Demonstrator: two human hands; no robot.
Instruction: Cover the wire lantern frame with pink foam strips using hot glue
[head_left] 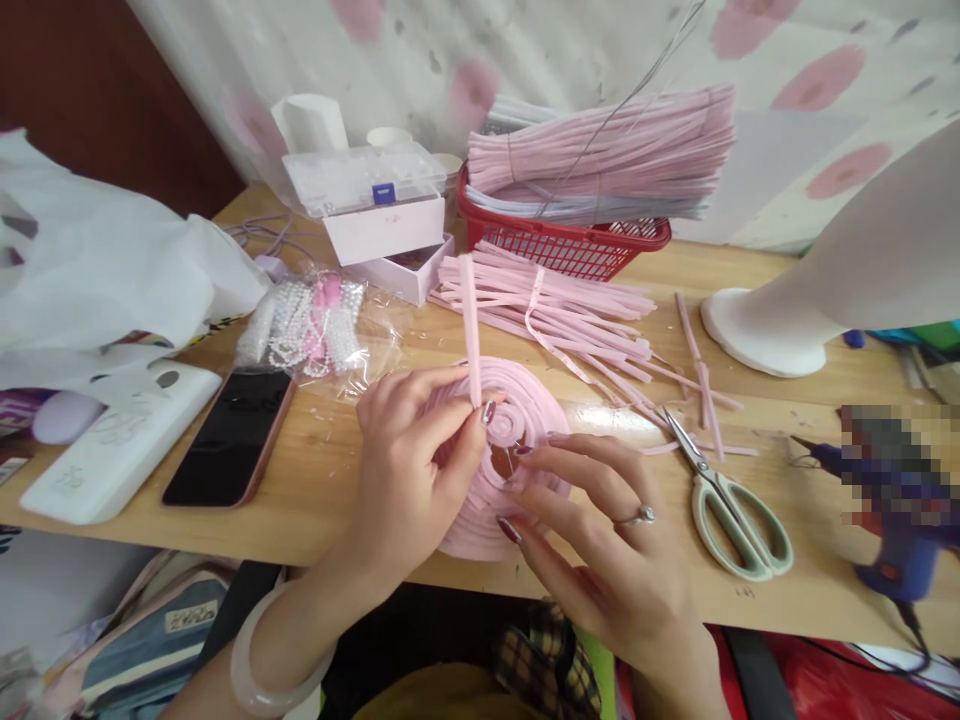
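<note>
A flat pink coil (525, 405) of wound pipe cleaner lies at the near edge of the wooden table (315, 480). My left hand (409, 475) rests on the coil's left side and pinches a loose pink pipe cleaner (470, 320) that stands upright from the coil. My right hand (600, 540), wearing a ring, has its fingers spread with the fingertips pressing on the coil's right side. Both hands have dark red nails.
Green-handled scissors (731, 510) lie right of the coil, a blue glue gun (892, 520) further right. Loose pink pipe cleaners (570, 310) lie behind, a red basket (570, 245) holds more. A phone (232, 435), white power bank (120, 440), bead bag (311, 325), plastic boxes (375, 200) and white mannequin stand (787, 320) surround.
</note>
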